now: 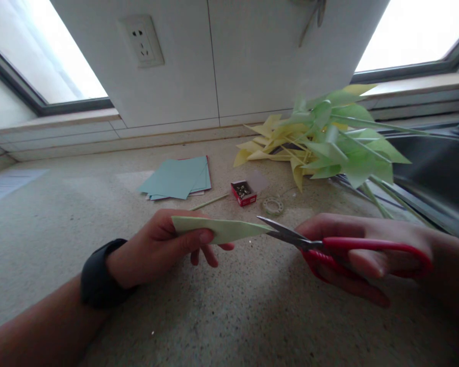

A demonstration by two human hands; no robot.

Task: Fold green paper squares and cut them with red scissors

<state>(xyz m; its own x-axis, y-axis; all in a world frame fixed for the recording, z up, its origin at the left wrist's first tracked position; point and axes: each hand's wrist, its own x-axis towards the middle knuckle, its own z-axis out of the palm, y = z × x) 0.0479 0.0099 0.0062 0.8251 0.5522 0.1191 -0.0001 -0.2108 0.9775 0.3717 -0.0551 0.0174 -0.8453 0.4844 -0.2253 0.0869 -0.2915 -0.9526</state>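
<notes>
My left hand (183, 242) pinches a folded piece of pale green paper (229, 231) between thumb and fingers, above the counter. The paper narrows to a point on the right. My right hand (371, 255) grips red-handled scissors (313, 245), thumb and fingers through the loops. Their blades are parted around the paper's pointed right tip. Behind my hands sit a small red box (245, 196) holding small metal pins or fasteners, a clear ring-shaped case (272, 205) and a thin pale stick (210, 202).
A stack of light blue paper sheets (179, 176) lies at the back left. Several yellow and green paper pinwheels (329, 142) on sticks are heaped at the back right, beside a metal sink (436, 163). The tiled wall has a socket (142, 42).
</notes>
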